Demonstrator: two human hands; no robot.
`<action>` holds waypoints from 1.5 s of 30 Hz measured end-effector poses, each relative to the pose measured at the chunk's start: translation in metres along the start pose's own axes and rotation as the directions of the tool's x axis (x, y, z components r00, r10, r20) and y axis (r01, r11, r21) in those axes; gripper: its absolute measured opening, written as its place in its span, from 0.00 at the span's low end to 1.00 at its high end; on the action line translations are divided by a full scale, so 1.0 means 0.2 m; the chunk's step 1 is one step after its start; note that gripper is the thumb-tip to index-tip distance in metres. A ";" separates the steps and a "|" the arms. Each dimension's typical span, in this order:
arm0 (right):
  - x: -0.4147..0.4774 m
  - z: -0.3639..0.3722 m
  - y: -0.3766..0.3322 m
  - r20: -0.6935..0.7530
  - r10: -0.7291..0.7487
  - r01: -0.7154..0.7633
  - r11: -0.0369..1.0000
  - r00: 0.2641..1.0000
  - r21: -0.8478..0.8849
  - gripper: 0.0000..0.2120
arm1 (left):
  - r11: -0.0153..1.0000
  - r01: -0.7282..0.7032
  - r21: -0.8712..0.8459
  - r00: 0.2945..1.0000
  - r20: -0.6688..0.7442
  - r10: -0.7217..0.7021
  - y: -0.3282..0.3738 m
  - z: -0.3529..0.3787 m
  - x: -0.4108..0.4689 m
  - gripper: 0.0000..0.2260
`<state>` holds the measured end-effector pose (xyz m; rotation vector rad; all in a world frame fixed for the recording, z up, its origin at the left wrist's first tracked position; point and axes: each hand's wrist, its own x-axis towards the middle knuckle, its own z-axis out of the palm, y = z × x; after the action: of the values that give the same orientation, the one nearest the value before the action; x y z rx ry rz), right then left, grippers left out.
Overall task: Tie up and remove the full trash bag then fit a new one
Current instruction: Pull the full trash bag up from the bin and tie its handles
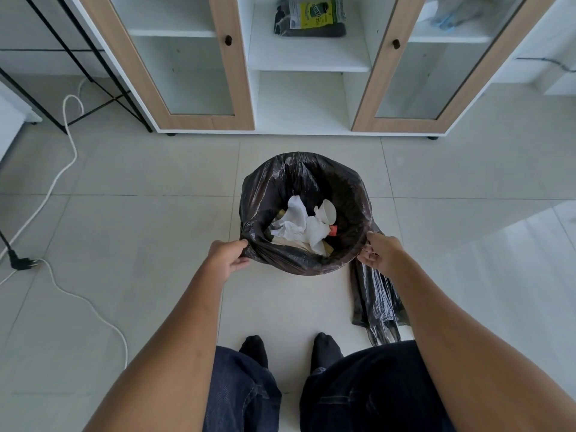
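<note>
A black trash bag (280, 188) lines a round bin on the tiled floor straight ahead, its mouth wide open. Inside lie crumpled white paper (300, 226), a white cup and a small orange scrap. My left hand (229, 255) pinches the bag's rim at its near left edge. My right hand (378, 252) grips the rim at the near right edge. A loose, flat black bag (375, 302) lies on the floor beside the bin, under my right forearm. A pack of trash bags (310, 17) with a yellow label rests on the cabinet's middle shelf.
A white cabinet (307, 102) with two wood-framed glass doors stands behind the bin. A white cable (70, 145) and a black plug (20, 263) lie on the floor at left, near a black metal frame. My socked feet (254, 349) stand just before the bin.
</note>
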<state>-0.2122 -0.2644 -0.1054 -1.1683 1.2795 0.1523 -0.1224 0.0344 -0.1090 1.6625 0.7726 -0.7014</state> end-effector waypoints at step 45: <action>0.00 0.02 -0.02 -0.022 -0.052 0.043 0.952 0.998 -0.304 0.07 | 0.988 0.038 -0.147 0.993 -0.105 -0.054 0.03 -0.03 -0.02 0.12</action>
<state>-0.2065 -0.2631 -0.1036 -1.4672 1.2828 0.3057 -0.1190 0.0393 -0.1004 1.5643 0.9204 -0.5761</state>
